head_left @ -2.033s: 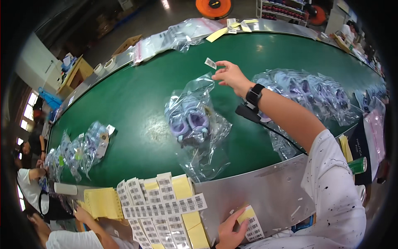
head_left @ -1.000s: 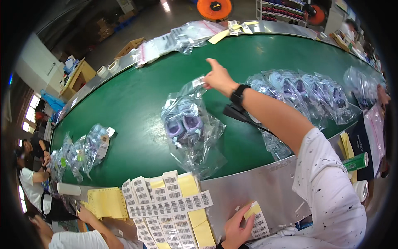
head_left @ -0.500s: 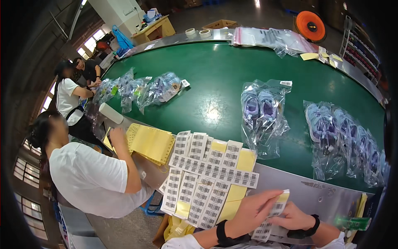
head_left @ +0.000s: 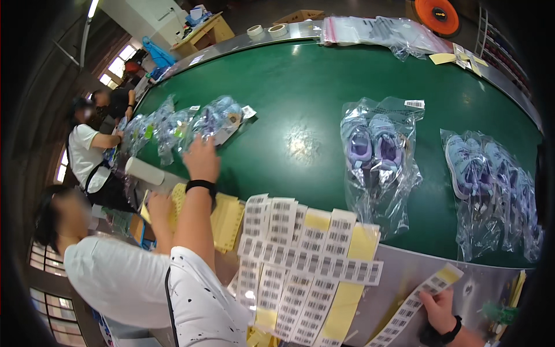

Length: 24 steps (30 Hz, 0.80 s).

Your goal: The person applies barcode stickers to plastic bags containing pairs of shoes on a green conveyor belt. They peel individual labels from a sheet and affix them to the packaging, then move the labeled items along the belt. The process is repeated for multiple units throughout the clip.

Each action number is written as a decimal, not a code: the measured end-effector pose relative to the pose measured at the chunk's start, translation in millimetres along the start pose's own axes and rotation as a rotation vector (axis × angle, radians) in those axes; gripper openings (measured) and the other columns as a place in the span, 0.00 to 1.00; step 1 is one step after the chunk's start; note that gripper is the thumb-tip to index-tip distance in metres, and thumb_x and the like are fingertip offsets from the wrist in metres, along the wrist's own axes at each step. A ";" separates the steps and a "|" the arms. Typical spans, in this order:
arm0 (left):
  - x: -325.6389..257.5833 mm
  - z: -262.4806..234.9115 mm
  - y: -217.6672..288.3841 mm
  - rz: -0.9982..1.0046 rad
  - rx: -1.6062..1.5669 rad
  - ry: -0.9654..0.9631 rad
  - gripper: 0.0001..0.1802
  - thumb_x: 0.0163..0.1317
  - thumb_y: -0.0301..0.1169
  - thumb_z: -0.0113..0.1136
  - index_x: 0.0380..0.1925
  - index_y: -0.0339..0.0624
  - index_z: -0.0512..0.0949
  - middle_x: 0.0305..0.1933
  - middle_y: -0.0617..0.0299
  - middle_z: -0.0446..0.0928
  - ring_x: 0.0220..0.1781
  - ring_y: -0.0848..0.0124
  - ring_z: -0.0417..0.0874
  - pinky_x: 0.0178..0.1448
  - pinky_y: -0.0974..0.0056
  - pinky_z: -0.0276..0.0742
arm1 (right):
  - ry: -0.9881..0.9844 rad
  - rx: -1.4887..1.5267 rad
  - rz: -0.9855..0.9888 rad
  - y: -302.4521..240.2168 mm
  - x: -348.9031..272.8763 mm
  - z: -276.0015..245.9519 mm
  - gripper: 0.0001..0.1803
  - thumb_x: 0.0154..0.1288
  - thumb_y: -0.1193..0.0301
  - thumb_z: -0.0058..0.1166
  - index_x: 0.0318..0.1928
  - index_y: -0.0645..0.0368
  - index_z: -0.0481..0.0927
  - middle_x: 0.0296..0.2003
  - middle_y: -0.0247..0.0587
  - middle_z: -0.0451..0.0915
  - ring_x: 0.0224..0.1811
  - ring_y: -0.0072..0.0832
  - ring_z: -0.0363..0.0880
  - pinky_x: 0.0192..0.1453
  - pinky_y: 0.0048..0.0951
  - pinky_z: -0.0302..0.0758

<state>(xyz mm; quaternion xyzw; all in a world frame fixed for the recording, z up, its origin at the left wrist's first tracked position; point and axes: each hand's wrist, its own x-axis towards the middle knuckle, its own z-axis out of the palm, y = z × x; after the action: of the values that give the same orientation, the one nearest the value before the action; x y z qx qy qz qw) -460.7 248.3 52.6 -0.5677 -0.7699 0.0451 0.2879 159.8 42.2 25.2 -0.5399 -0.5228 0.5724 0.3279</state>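
- Left hand (head_left: 202,159): extended over the near edge of the green work surface (head_left: 283,98), fingertips at the lower side of the bagged shoes on the left (head_left: 218,120). The fingers point away from the wearer and are slightly blurred; whether they grip the plastic or merely lie against it cannot be told.
- Right hand (head_left: 442,311): thumb and fingers pressed together on a strip of barcode labels (head_left: 409,307), which slants over the metal ledge (head_left: 399,267). The strip's upper end shows yellow backing; its lower end leaves the view.
- Wrists: a black band encircles each.
- Bagged shoes in the centre (head_left: 371,147): one blue and purple pair in clear plastic, standing alone on the green surface, with a white label (head_left: 414,104) at the bag's upper right corner.
- Bagged shoes on the right (head_left: 491,173): several similar pairs in a close row, well apart from the left hand.
- Label sheets (head_left: 280,222): overlapping white strips and yellow backing, spread at the near edge between the two forearms; yellow sheets (head_left: 228,218) and a white roll (head_left: 144,171) lie to their left.
- Far edge: two tape rolls (head_left: 278,34) and a stack of clear plastic bags (head_left: 370,33).
- Left margin: a co-worker in a white shirt (head_left: 118,280) sits nearest; two other people (head_left: 84,151) are beyond.
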 end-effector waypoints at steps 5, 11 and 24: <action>44.5 52.8 3.1 -0.105 -0.049 -0.169 0.43 0.49 0.33 0.73 0.66 0.64 0.65 0.73 0.57 0.61 0.71 0.55 0.64 0.64 0.33 0.66 | 0.040 -0.408 -0.004 13.6 -13.5 -12.8 0.04 0.67 0.77 0.55 0.39 0.65 0.81 0.33 0.37 0.82 0.36 0.25 0.78 0.42 0.29 0.74; 74.4 106.7 -7.2 -0.392 -0.166 -0.426 0.26 0.62 0.29 0.56 0.60 0.56 0.66 0.59 0.48 0.71 0.65 0.49 0.72 0.61 0.40 0.71 | -0.018 -0.376 -0.009 11.4 -6.3 -13.5 0.04 0.67 0.76 0.56 0.38 0.66 0.80 0.32 0.37 0.80 0.34 0.26 0.77 0.39 0.29 0.73; 32.7 22.7 27.2 0.006 -0.453 0.141 0.23 0.48 0.25 0.63 0.45 0.37 0.69 0.60 0.46 0.70 0.57 0.48 0.75 0.50 0.49 0.77 | 0.056 -0.250 0.069 11.0 -18.3 -20.3 0.06 0.68 0.77 0.55 0.42 0.67 0.81 0.34 0.38 0.82 0.35 0.25 0.78 0.42 0.25 0.74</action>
<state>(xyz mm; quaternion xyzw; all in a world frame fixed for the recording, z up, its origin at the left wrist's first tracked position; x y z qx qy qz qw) -455.1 293.2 35.8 -0.6219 -0.7366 -0.1679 0.2060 185.0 27.3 22.4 -0.6101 -0.5616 0.4986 0.2526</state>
